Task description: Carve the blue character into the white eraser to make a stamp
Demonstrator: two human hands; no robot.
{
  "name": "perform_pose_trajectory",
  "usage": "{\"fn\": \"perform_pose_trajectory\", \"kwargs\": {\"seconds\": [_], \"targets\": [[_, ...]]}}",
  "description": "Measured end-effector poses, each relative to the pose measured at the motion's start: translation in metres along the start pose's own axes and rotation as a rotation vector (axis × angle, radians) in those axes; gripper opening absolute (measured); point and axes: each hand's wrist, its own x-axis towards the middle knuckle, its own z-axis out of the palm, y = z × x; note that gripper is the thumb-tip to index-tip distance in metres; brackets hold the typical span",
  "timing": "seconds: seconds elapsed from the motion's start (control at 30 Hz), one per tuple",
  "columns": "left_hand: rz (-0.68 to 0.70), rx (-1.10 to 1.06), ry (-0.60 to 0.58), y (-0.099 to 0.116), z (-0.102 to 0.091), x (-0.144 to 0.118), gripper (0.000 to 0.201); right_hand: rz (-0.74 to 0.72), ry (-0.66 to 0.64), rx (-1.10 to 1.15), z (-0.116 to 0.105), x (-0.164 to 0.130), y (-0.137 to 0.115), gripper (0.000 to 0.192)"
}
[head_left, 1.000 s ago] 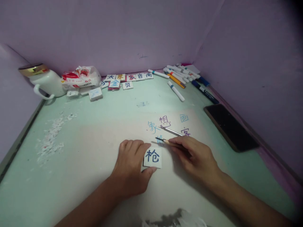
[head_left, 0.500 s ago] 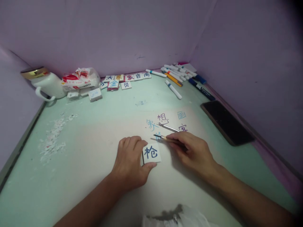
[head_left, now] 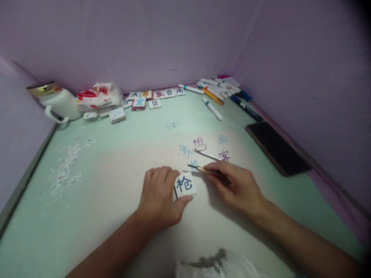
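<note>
**Dim, violet-tinted view with one bright patch in the middle**

You are working in low, soft light. The brightest area is the tabletop (head_left: 116,162) around your hands, washed out pale, while its green fades darker toward the rims. The walls read flat purple. Your right hand (head_left: 236,185) casts a soft shadow toward you. The upper right corner vignettes to black. Edges bend from a wide lens. The picture is grainy; the far markers (head_left: 216,90) look soft.
</note>
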Motion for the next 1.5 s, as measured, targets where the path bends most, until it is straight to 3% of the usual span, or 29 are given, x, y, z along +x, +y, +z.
{"fn": "perform_pose_trajectory", "kwargs": {"seconds": [0.47,0.7,0.9,1.13,1.5], "targets": [[-0.047,0.042,-0.014,0.002,0.001,-0.001,0.041,-0.04,-0.037,0.037,-0.002,-0.005,-0.009,0.015],[-0.011,0.082,0.005,0.004,0.001,-0.006,0.072,-0.137,-0.037,-0.077,-0.008,-0.007,-0.016,0.015],[0.025,-0.04,0.104,0.003,-0.004,-0.009,0.058,-0.128,-0.085,-0.187,-0.012,-0.009,-0.017,0.017],[0.031,-0.152,-0.093,0.001,-0.006,-0.003,0.067,-0.171,-0.203,-0.149,-0.023,-0.012,-0.012,0.017],[0.045,-0.232,-0.067,-0.006,-0.002,-0.004,0.055,-0.166,-0.143,-0.176,-0.01,-0.017,-0.009,0.014]]}}
